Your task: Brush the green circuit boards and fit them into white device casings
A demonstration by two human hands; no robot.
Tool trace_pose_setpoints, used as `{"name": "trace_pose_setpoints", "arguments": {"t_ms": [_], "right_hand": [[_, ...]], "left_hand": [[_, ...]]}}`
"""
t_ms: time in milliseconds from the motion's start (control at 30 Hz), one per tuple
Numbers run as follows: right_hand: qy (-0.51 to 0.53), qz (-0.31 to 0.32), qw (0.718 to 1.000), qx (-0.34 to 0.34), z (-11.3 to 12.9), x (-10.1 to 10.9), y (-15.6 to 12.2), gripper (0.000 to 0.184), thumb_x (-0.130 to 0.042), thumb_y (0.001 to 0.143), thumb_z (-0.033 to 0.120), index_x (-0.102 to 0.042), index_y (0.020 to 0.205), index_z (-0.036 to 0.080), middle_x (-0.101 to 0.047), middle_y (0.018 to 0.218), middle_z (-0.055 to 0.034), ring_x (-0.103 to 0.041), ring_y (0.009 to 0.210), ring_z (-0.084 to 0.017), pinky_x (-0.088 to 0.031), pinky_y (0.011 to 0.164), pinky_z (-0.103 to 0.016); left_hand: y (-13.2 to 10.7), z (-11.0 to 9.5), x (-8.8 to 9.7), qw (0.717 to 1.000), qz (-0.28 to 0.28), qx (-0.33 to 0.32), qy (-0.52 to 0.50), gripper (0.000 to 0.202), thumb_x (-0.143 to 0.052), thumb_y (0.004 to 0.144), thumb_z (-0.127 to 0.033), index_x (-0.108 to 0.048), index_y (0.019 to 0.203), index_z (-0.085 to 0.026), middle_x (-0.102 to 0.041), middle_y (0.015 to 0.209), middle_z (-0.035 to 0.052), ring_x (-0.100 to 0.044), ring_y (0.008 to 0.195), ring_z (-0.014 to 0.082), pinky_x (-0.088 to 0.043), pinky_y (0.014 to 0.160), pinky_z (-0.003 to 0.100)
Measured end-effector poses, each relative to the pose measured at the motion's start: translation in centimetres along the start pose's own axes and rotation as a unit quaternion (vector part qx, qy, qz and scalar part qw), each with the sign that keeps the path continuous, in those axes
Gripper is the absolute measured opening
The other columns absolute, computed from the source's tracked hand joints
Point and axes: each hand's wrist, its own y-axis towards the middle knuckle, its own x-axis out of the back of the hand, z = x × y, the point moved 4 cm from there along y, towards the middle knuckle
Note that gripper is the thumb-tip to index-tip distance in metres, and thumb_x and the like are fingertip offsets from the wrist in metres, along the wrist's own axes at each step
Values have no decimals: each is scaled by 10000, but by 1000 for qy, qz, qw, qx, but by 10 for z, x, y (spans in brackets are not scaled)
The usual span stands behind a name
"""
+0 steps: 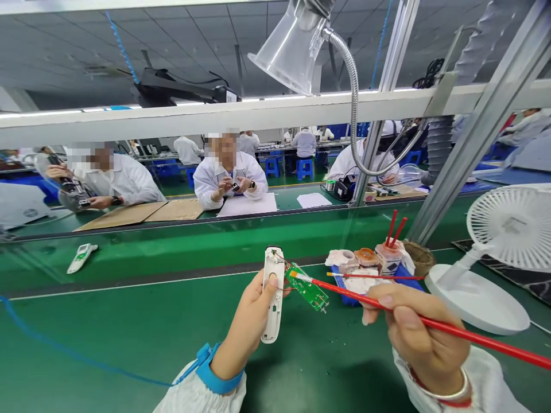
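My left hand [253, 304] grips a white plastic housing half [272, 321], held upright with its inner side facing me. A green circuit board [310, 291] hangs off its right side, joined by thin wires; some left fingers are hidden behind it. In my right hand [419, 327] is a long red-handled brush [353, 293], pinched between thumb and fingers. Its pale bristle tip meets or hovers just over the upper left end of the board; contact is hard to tell. A blue wrist strap [219, 373] with a cord circles my left wrist.
Behind the brush, a blue tray [350, 298] holds jars and a second red brush [379, 276]. A white fan [482, 298] stands at right. Far left, a white-and-green device [81, 258] lies on the belt. A lamp-like clear hood [288, 49] hangs overhead. Co-workers sit opposite.
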Motion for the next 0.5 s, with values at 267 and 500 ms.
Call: {"name": "trace_pose_setpoints", "arguments": {"t_ms": [267,500], "right_hand": [[-12,98,993,69,11,-10,14,246,-459,790,38,-577,948,185,-635,616,-6,-647,610,-174,-548,551,-313],[-35,68,994,73,10,-5,10,225,-475,780,35,-592,892,190,-646,649,-6,-648,601,-169,-545,553,-314]], "left_hand": [[-3,-3,0,994,18,-30,104,378,-508,831,-452,-596,1115,-220,-647,1024,54,-601,860,204,-462,767,295],[-4,-6,0,991,23,-22,128,379,-508,816,-471,-604,1069,-206,-655,923,60,-604,861,231,-450,756,297]]}}
